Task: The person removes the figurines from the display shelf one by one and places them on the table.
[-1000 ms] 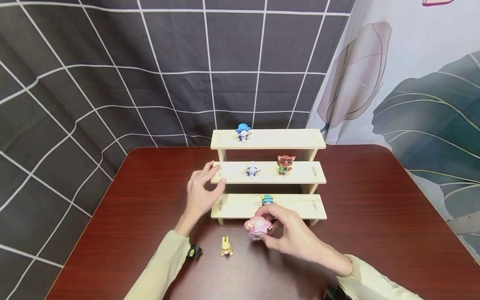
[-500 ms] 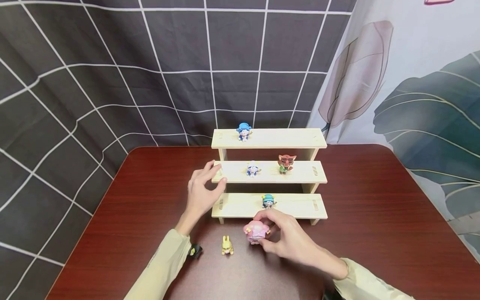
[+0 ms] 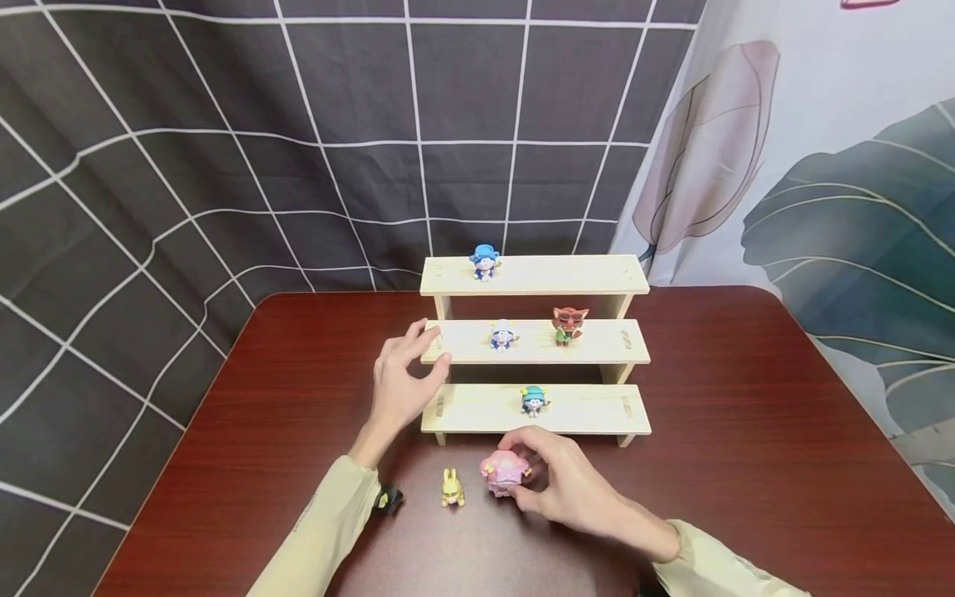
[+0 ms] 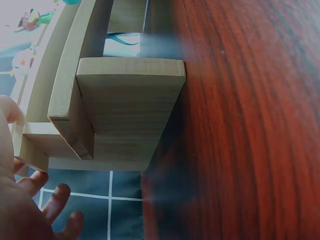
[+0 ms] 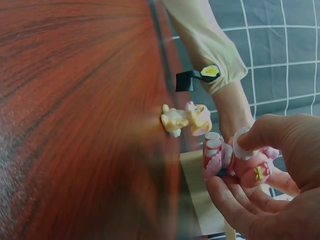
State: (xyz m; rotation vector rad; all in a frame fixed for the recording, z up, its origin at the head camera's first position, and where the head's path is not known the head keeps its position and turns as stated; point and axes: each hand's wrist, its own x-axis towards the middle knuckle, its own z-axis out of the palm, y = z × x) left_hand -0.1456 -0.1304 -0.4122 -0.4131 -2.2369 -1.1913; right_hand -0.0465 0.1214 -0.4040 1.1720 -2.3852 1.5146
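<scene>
Just in front of a three-tier wooden display shelf (image 3: 485, 414), my right hand (image 3: 578, 489) pinches a pink figurine (image 3: 504, 474) between thumb and fingers. In the right wrist view, the pink figurine (image 5: 250, 162) is off the table, its white feet turned toward the tabletop. My left hand (image 3: 405, 381) holds the left end of the middle tier, its fingertips at the board's end in the left wrist view. A yellow rabbit-eared figurine (image 3: 451, 489) stands on the table between my forearms, left of the pink one.
A blue-hatted figurine (image 3: 484, 263) sits on the top tier. The middle tier bears a white-and-blue figurine (image 3: 502, 336) and a brown fox figurine (image 3: 569, 326). On the bottom tier is a teal-hatted figurine (image 3: 533, 401). A dark grid curtain (image 3: 358, 99) hangs behind the table.
My right hand has drawn the pink figurine slightly toward me and left, away from the bottom tier, uncovering the teal-hatted figurine. The left hand has stayed at the shelf.
</scene>
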